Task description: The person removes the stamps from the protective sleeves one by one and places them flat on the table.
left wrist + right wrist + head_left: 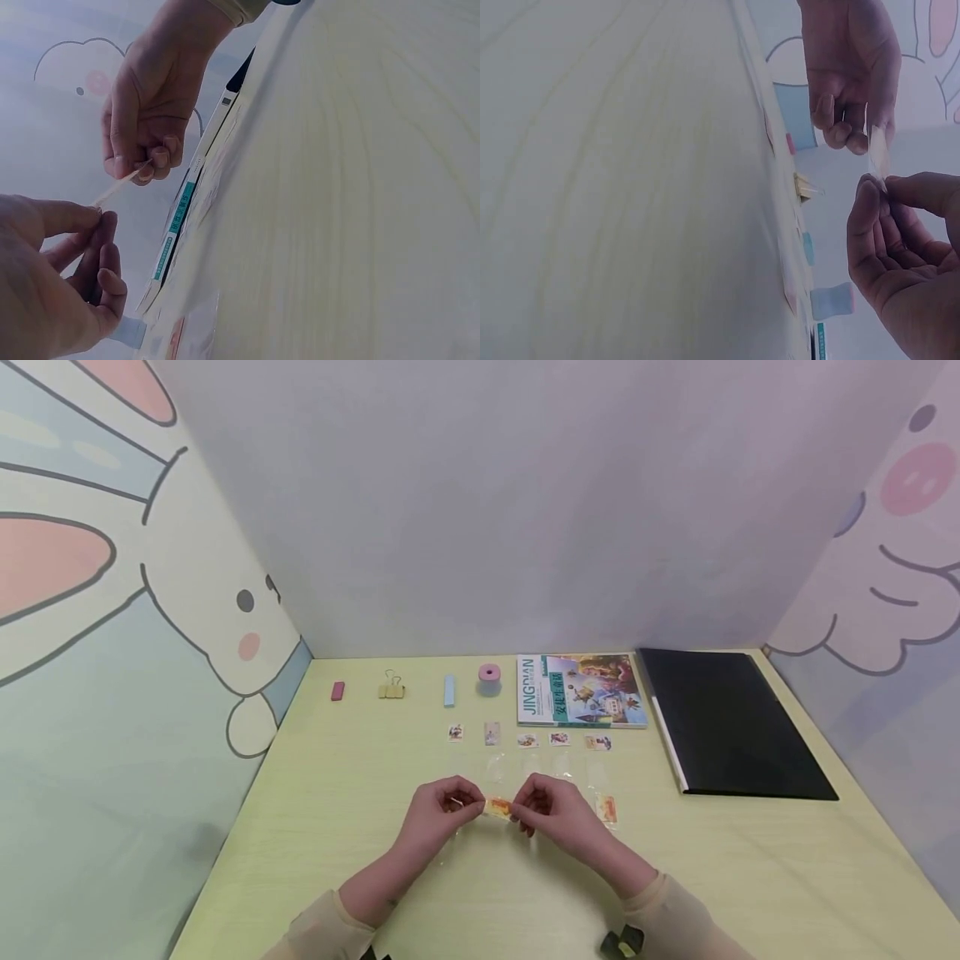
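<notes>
My left hand [444, 810] pinches the left end of the orange-and-yellow slip [498, 808] between thumb and forefinger; my right hand [555, 810] pinches its right end likewise. The slip spans the gap between my fingertips, raised above the table [300, 835].

Handling: seen edge-on, the slip is thin. I judge it light and flexible, slick if film-covered, and liable to crease or tear under a hard pull. Recommended hold: opposite ends, light pressure, face uncovered.

Surroundings: a second orange slip [606, 810] lies just beside my right wrist. Transparent sleeves [596, 770] lie just beyond my hands; my knuckles could drag them. Past these runs a row of small picture cards [558, 739]. Farther back stand or lie a pink-topped cylinder [489, 680], a binder clip [392, 691], a book [581, 691] and, at right, a black folder [738, 722]. None of these back items obstructs my hands.
</notes>
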The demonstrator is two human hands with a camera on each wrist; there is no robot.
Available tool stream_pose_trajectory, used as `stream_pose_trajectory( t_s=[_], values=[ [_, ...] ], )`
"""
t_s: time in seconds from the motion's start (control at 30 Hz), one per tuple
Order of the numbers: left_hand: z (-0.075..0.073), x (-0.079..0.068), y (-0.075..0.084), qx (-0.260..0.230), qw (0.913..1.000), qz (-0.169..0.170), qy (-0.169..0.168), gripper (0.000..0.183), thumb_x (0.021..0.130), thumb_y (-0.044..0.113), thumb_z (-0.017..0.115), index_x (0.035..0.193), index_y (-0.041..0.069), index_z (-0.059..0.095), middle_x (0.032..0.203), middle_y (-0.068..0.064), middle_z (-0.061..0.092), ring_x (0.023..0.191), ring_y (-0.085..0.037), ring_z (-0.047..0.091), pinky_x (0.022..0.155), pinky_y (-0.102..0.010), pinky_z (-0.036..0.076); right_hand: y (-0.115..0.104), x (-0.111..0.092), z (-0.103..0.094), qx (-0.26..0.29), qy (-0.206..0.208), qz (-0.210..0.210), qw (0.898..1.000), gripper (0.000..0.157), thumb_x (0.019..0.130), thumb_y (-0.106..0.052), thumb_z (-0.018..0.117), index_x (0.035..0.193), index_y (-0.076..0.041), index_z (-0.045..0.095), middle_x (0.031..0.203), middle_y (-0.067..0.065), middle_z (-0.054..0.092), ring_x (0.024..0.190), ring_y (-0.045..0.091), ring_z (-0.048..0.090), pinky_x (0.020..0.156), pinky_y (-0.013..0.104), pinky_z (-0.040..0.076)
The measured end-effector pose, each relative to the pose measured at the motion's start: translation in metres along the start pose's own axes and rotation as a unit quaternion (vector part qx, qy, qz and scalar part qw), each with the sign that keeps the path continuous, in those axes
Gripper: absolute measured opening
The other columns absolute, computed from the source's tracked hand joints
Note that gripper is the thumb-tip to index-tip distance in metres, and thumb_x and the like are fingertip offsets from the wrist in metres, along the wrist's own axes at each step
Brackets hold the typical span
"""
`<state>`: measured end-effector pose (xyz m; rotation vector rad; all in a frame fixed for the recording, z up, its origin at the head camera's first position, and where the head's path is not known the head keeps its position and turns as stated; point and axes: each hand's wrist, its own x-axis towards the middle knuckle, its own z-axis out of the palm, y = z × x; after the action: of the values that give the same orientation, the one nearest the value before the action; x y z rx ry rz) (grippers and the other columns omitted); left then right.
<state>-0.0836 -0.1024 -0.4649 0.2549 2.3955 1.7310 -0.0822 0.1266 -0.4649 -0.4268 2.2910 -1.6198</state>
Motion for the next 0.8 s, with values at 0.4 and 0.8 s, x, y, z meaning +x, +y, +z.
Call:
stream_pose_trajectory(
  t_s=[0.4, 0.8],
  values=[
    [0.000, 0.003, 0.000, 0.035, 0.9991, -0.011, -0.021, 0.010, 0.085, 0.028, 0.068, 0.088, 0.018, 0.068, 0.089, 0.002, 0.062, 0.083, -0.019, 0.053, 0.066, -0.025, 0.046, -0.035, -0.013, 0.007, 0.030, 0.037, 0.040, 0.998, 0.011, 0.087, -0.012, 0.065, 0.089, -0.002, 0.060, 0.086, 0.020, 0.068, 0.072, 0.033, 0.065, 0.067, 0.045, 0.052],
    [-0.002, 0.011, -0.001, 0.015, 0.9955, -0.066, 0.066, 0.011, 0.083, 0.022, 0.071, 0.085, 0.012, 0.071, 0.079, -0.003, 0.064, 0.069, -0.016, 0.053, 0.057, -0.026, 0.046, 0.008, -0.016, 0.008, 0.098, 0.031, 0.101, 0.990, 0.019, 0.085, -0.016, 0.068, 0.090, 0.000, 0.060, 0.077, 0.019, 0.067, 0.061, 0.027, 0.065, 0.058, 0.039, 0.054]
  ],
)
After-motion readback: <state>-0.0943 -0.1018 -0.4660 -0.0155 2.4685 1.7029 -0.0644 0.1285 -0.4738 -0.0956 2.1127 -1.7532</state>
